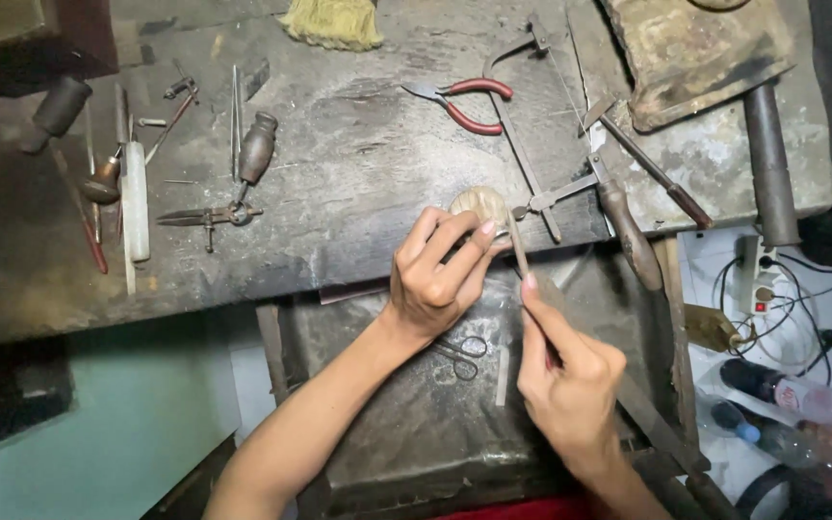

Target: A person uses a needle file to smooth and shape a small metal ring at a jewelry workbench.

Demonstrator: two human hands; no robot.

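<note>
My left hand (440, 272) rests at the front edge of a worn dark workbench (339, 193), fingers curled and pinching something small that I cannot make out, right beside a round wooden peg (480, 203). My right hand (562, 371) grips a thin file-like tool (519, 252), index finger laid along it, its tip reaching up to the left fingers.
A jeweller's saw frame (541, 144) and red-handled pliers (469, 101) lie behind the hands. Gravers, a wooden-handled tool (255, 149) and a white stick (135, 200) lie at left. Small scissors (461, 352) sit in the tray under the bench. Bottles (782, 395) and a power strip (758, 274) are at right.
</note>
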